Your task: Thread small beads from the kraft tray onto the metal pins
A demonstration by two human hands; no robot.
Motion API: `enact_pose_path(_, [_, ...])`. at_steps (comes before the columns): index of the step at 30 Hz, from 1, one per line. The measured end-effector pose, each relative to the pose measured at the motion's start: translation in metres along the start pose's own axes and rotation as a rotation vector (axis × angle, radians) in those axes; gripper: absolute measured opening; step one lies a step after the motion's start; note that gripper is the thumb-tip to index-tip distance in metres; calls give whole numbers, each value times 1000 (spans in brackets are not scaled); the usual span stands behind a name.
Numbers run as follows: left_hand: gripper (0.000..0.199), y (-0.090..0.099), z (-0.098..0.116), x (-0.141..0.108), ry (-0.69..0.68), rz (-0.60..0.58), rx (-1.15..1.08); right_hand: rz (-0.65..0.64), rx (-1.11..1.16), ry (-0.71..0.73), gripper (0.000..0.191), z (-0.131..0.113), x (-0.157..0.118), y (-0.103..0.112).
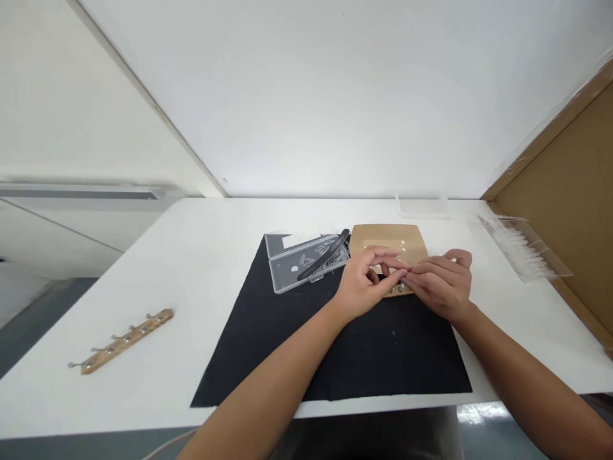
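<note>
Currently, right of centre, left hand point(364, 284) and right hand point(443, 285) meet at the fingertips near the wooden strip point(401, 293), any pinched piece unclear; judged fine handling, next wanting steadiness.

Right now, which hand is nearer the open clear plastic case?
Left. The left hand is just right of the clear plastic case; the right hand is farther right, beyond the left.

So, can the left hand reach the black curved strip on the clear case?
Probably yes: the black curved strip lies uncovered across the open clear case, near the left hand, though it seems occupied.
</note>
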State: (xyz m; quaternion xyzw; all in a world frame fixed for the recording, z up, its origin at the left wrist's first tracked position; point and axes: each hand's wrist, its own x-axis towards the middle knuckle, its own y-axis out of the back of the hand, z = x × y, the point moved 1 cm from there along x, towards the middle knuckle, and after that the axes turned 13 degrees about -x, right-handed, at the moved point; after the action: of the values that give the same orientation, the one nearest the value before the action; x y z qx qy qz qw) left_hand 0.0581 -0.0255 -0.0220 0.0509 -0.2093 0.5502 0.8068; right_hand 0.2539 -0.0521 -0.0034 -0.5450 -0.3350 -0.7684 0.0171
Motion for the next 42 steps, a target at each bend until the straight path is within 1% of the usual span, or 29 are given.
enact_pose_path(4, [35,1,1,1,11,-14,0,-7,3,-16,30,-1,-1,-2])
enact_pose_path(9, [46,1,0,1,39,-12,-33,-85,23,-48,30,1,-5,-1])
enact_pose_path(12, [51,1,0,1,78,10,-49,-93,38,-70,28,2,-6,-1])
enact_pose_path(16, [45,0,0,1,88,-6,-34,-100,49,-103,27,3,-6,-3])
enact_pose_path(20, [48,1,0,1,88,-8,-17,-85,29,-157,23,5,-6,-5])
enact_pose_path(23, [46,3,2,2,97,-29,5,-83,68,-168,29,5,-6,-8])
enact_pose_path(27, [44,6,3,5,118,-69,22,-127,92,-176,35,6,-7,-11])
enact_pose_path(31, [47,8,2,5,123,-73,14,-149,107,-151,27,5,-6,-10])
enact_pose_path(34, [37,8,2,5,127,-79,27,-157,151,-147,21,5,-4,-9])
enact_pose_path(36, [35,8,4,5,127,-77,48,-168,204,-159,19,6,-4,-9])
enact_pose_path(39, [38,8,5,4,134,-74,60,-181,290,-167,18,8,-6,-9])
enact_pose_path(42, [39,8,3,3,148,-78,55,-207,324,-149,20,12,-8,-8])
